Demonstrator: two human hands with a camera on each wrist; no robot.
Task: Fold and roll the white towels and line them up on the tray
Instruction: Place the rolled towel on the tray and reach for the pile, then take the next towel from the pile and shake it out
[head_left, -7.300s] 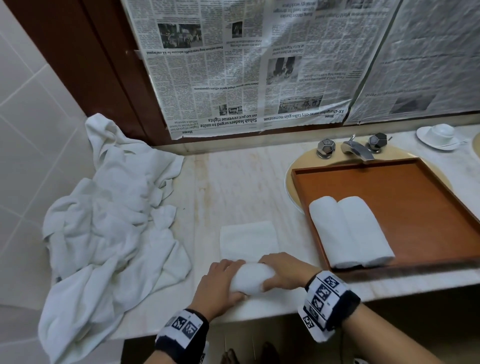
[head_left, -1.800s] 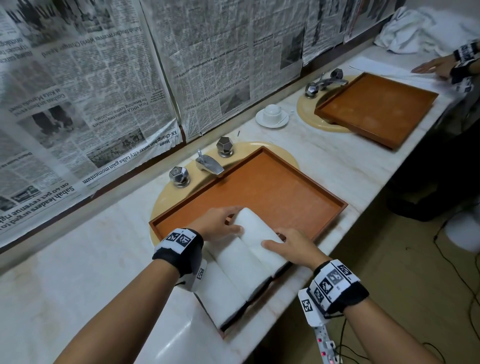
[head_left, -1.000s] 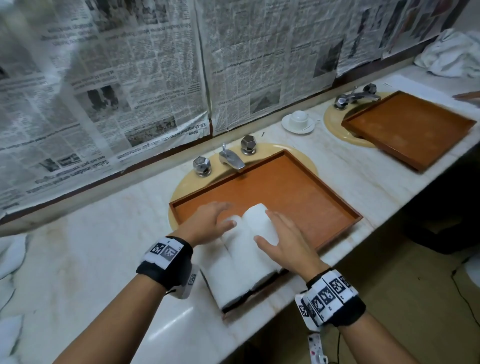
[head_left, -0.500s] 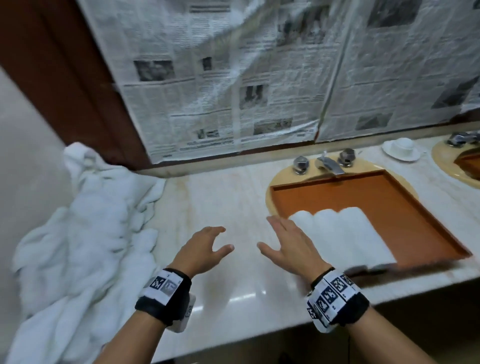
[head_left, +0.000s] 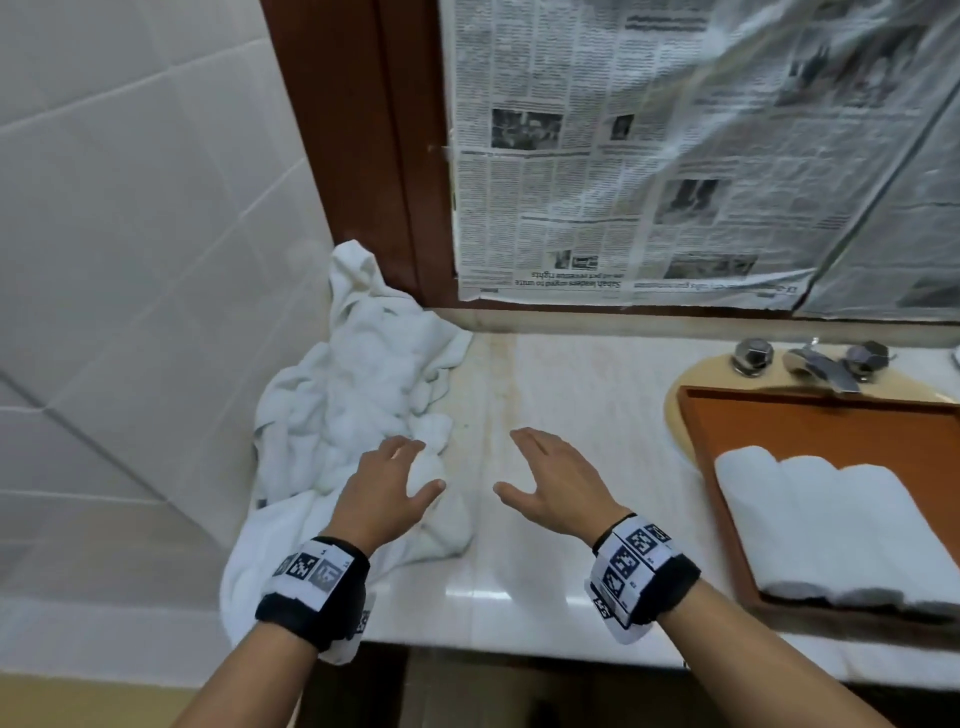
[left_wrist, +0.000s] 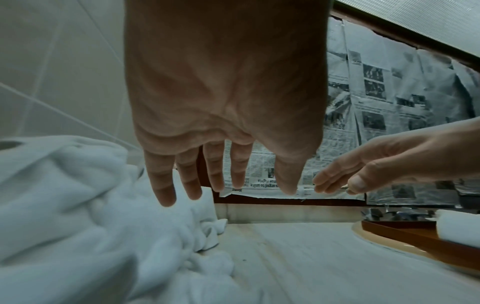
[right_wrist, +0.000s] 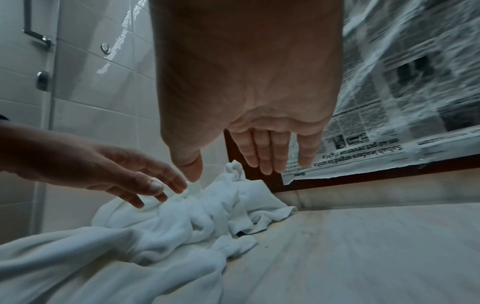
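Both your hands are empty right now, fingers spread and relaxed. Your left hand hovers over the near edge of the towel pile at centre-left of the head view, and the wrist views show a gap between fingertips and cloth, so no contact yet. Your right hand floats over bare counter in the middle.

Three rolls already sit side by side at the left end of the tray, lower right of the frame, so I'd guess you're going for the next towel.

Tip for the grab: the pile is a tangle, so pinch one loose corner or hem rather than scooping a handful, or you'll likely drag two out at once. Lift it clear, then spread it flat on that open stretch of counter under your right hand. Square the edges before folding; a sloppy fold probably gives a lopsided roll that won't match the ones in the tray.
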